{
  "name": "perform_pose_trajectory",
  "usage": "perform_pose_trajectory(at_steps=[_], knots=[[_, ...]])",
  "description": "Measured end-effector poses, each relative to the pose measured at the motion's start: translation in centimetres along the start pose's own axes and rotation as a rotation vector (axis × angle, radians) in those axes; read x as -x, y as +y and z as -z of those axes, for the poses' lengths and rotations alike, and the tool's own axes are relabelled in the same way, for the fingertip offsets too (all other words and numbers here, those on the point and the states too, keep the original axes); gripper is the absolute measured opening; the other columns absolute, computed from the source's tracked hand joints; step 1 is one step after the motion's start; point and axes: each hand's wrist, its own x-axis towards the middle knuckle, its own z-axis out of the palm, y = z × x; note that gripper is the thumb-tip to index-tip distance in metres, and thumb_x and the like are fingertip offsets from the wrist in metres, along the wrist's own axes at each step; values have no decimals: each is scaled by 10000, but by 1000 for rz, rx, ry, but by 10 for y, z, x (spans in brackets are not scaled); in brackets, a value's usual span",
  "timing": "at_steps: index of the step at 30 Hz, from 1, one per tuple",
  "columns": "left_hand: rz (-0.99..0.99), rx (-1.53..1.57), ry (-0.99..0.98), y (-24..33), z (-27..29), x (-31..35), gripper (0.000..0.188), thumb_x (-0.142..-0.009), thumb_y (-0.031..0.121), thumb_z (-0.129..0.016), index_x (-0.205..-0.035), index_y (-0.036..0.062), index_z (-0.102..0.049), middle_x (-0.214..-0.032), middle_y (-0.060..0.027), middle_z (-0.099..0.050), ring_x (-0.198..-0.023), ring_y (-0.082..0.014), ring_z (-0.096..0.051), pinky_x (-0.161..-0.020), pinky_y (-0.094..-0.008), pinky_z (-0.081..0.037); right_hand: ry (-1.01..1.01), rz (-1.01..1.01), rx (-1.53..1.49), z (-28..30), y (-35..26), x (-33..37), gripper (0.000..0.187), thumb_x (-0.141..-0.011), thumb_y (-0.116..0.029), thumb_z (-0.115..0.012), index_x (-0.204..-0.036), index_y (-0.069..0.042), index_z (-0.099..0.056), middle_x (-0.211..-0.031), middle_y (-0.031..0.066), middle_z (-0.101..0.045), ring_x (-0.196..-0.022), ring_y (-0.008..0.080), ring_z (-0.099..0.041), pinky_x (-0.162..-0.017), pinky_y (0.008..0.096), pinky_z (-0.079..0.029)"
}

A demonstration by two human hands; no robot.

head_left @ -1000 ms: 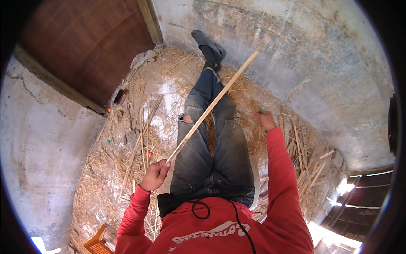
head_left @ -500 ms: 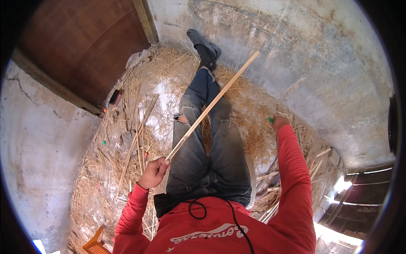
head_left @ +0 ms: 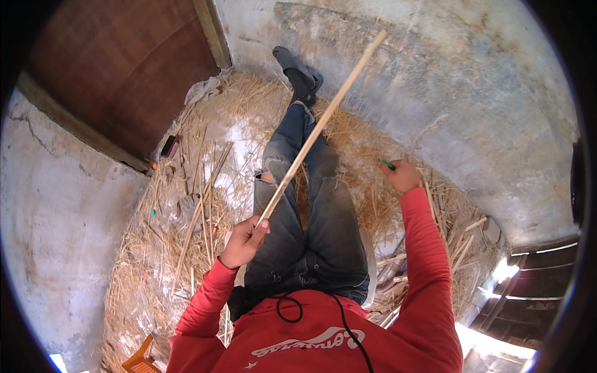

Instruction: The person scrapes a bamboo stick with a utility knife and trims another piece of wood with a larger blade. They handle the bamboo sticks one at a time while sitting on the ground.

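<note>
My left hand (head_left: 244, 242) is closed round the lower end of a long, pale wooden strip (head_left: 318, 129). The strip slants up and away over my legs, its far tip in front of the grey wall. Out to the right, my right hand (head_left: 403, 176) is closed on a small green thing (head_left: 388, 165), of which only a bit sticks out past the fingers; its kind cannot be made out. The hands are well apart, and the right one does not touch the strip.
My legs in worn jeans (head_left: 311, 217) stretch forward to the wall (head_left: 435, 81). Straw and shavings (head_left: 249, 93) cover the floor. Loose sticks (head_left: 199, 211) lie at the left, more sticks (head_left: 463, 245) at the right. An orange plastic object (head_left: 142, 360) is at lower left.
My left hand has moved right and slightly up, and the strip stands steeper, its tip higher. My right hand has come a little inward to the left, showing more of the green thing.
</note>
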Motion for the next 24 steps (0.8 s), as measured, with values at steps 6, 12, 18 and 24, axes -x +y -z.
perform_pose_trajectory(at_steps=[6, 12, 18, 24], knots=[[-5, -53, -56, -3, -3, -3, 332, -1113, 325, -527, -936, 55, -599, -643, 57, -451, -551, -38, -386, -508, -240, -305, 85, -81, 107, -8, 14, -1, 738, -811, -731, -680, -872, 0, -761, -849, 256, -726, -835, 432, -711, -759, 509, -556], [61, 10, -5, -17, 4, 5, 338, -1111, 330, -531, -931, 53, -596, -637, 57, -447, -552, -39, -386, -511, -242, -308, 68, -22, 25, -29, 44, 4, 670, -854, -664, -657, -902, -4, -764, -869, 259, -730, -857, 431, -714, -803, 534, -549], [56, 8, 2, -13, 3, 5, 345, -1106, 340, -544, -927, 51, -597, -643, 55, -456, -561, -39, -396, -517, -238, -310, 20, -15, 22, -29, 38, 7, 676, -890, -667, -621, -845, -8, -764, -829, 261, -719, -843, 428, -710, -789, 528, -546], [7, -52, -19, -16, -3, 2, 345, -1109, 353, -531, -929, 64, -583, -626, 60, -442, -532, -39, -379, -500, -237, -302, 19, -123, 89, -25, 19, 20, 779, -849, -776, -599, -853, -15, -764, -791, 244, -712, -796, 431, -706, -764, 509, -549]])
